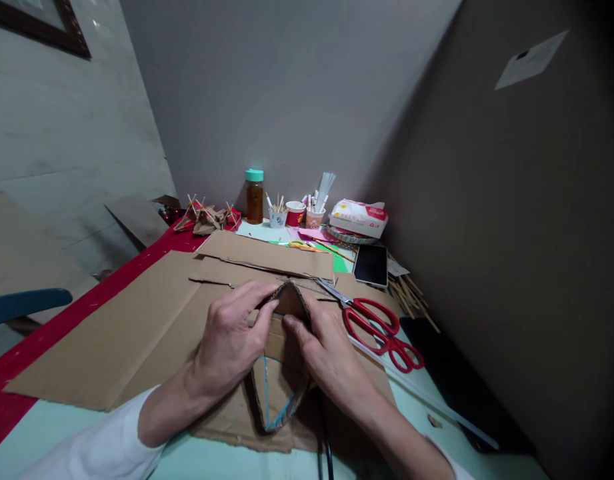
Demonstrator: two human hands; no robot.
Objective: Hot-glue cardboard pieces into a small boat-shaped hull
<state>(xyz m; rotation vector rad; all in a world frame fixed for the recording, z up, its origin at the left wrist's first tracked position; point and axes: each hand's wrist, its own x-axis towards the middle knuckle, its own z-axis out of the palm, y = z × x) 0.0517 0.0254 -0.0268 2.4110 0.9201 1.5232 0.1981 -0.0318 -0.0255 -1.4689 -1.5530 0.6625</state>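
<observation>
Between my two hands is a folded cardboard piece [279, 380], with blue lines marked on its near part and a raised, peaked far end. My left hand [237, 333] pinches the far end's left edge between thumb and fingers. On the opposite edge, my right hand [321, 340] grips with its thumb on the inner face; its other fingers are partly hidden behind the cardboard. Underneath lies a large flat sheet of cardboard [147, 320]. Red-handled scissors [379, 327] rest just right of my right hand, their blades pointing away to the left.
A phone [371, 265], thin sticks [409, 297] and a tissue pack [359, 217] are on the right. Farther back stand a jar [255, 200] and paper cups [295, 215]. Small stick-and-cardboard models [207, 217] sit back left. A black cable [327, 433] runs toward me.
</observation>
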